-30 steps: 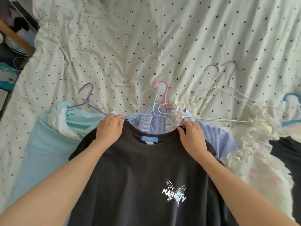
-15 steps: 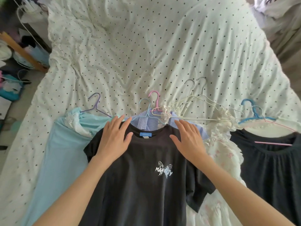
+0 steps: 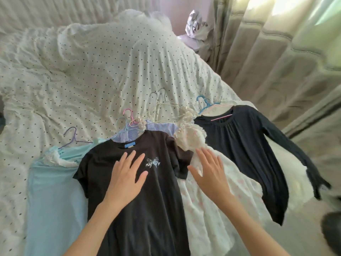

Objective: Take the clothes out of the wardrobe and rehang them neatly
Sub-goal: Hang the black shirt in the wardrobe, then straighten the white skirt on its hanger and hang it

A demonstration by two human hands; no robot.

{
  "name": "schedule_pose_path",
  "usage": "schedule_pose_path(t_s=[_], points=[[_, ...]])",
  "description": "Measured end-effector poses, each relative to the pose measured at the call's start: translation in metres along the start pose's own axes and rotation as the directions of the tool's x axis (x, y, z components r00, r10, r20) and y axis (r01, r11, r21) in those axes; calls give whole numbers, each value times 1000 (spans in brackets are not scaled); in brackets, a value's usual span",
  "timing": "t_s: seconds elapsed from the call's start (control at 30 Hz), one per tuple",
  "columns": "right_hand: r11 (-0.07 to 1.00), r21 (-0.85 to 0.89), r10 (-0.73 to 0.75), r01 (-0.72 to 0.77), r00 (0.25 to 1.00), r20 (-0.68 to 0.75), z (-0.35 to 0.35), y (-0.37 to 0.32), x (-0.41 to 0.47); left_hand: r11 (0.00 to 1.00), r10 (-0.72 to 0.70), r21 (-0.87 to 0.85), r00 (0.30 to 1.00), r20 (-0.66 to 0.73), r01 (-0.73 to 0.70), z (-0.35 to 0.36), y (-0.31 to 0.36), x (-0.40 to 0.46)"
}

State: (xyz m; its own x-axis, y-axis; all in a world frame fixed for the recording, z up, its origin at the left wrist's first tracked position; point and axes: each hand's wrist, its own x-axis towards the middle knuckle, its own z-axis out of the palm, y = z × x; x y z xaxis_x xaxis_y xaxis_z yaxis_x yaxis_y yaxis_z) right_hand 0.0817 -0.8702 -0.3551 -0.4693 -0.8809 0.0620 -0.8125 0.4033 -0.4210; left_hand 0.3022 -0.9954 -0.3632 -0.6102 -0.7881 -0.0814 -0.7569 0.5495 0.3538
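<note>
Clothes on hangers lie fanned across the spotted bed cover (image 3: 103,71), laid flat, I'd say, so each can be tidied before going back on the rail; wardrobe itself not in shot. My left hand (image 3: 127,180) rests flat, fingers spread wide, on the chest of the black T-shirt (image 3: 147,209), holding nothing — prob. pressing the cloth smooth. My right hand (image 3: 210,172), also spread & empty, is over the white frilly dress (image 3: 221,209) just beside it; touching or hovering, can't tell. Striped blue shirt (image 3: 132,134) pokes out under the tee's collar, w/ pink hanger (image 3: 129,115) above. Pale blue garment (image 3: 55,191) at far left, dark long-sleeved top (image 3: 239,154) at right, sleeve trailing off the bed edge. Rehanging not yet begun, by my read.
</note>
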Motion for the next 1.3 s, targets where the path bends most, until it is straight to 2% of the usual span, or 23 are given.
schedule_pose_path(t_s=[0.1,0.23,0.43,0.53,0.67,0.83,0.97,1.1,1.2,1.3], points=[[995,-35,87,-89,994,-59,-25,20,-58,985,165,48,986,-19,-164,-9,40,-15],[976,-48,203,-212,969,-144,-70,49,-114,934,354,48,935,-25,-353,-13,108,-31],[907,-50,384,-418,871,-306,-150,118,-218,782,623,-46,782,10,-622,18,238,-64],[846,-29,477,-533,779,-408,-187,162,-278,694,718,-95,695,21,-714,39,316,-82],[750,-16,587,-662,675,-447,-231,221,-363,548,835,-135,550,25,-826,74,424,-117],[597,51,706,-801,495,-506,-282,272,-466,371,929,-189,368,50,-909,105,546,-174],[446,64,772,-893,348,-532,-319,295,-543,244,970,-288,232,77,-926,125,631,-227],[286,138,795,-948,155,-586,-344,307,-608,85,994,-373,50,102,-924,153,702,-281],[179,174,794,-968,38,-606,-353,312,-651,-43,992,-397,-86,91,-917,169,750,-321],[67,189,787,-980,-64,-614,-361,319,-694,-108,977,-458,-180,116,-882,184,790,-359]])
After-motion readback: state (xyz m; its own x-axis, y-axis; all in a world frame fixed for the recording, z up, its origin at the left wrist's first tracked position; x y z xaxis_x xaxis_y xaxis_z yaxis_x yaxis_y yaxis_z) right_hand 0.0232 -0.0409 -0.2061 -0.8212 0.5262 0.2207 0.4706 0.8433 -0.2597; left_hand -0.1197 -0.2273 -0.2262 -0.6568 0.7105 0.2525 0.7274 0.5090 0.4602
